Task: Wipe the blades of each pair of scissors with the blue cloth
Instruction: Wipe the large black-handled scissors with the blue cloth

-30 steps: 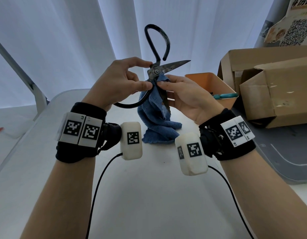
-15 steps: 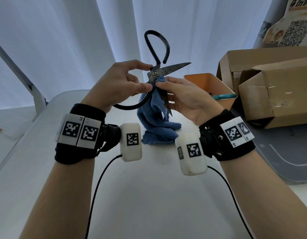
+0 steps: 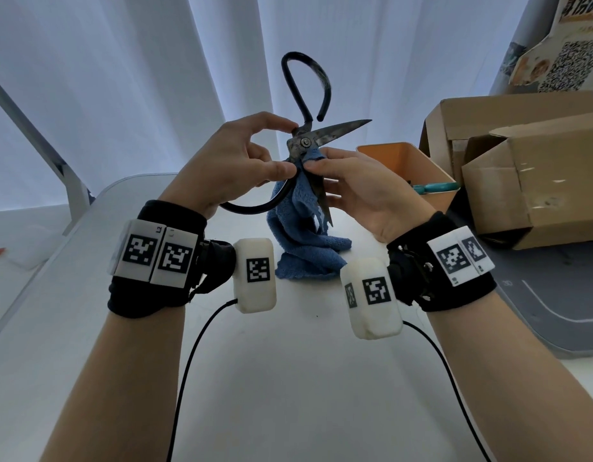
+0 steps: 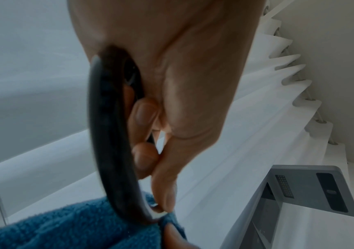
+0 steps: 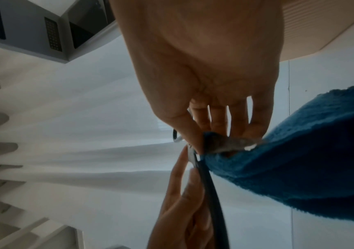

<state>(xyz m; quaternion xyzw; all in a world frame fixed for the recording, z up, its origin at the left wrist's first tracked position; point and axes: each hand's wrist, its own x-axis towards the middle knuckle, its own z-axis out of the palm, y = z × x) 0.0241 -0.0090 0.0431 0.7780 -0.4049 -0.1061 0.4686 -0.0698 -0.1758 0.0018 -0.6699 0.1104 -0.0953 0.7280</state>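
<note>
Large black scissors (image 3: 304,141) are held up over the white table (image 3: 288,378), blades spread wide. One blade points right, the other points down. My left hand (image 3: 231,165) pinches the scissors near the pivot, its lower handle loop (image 4: 112,143) running under the fingers. My right hand (image 3: 361,191) pinches the blue cloth (image 3: 305,241) around the downward blade just below the pivot. The cloth (image 5: 289,168) hangs down and its bottom end rests crumpled on the table. The blade's tip pokes out below the cloth.
An orange bin (image 3: 405,168) stands behind my right hand with teal-handled scissors (image 3: 435,187) on its rim. Cardboard boxes (image 3: 521,168) sit at the right on a grey mat (image 3: 555,311). White curtains hang behind. Cables trail from both wrists.
The right hand's pinch on the cloth has slid a little up the downward blade toward the pivot. The left hand and the scissors have stayed almost still.
</note>
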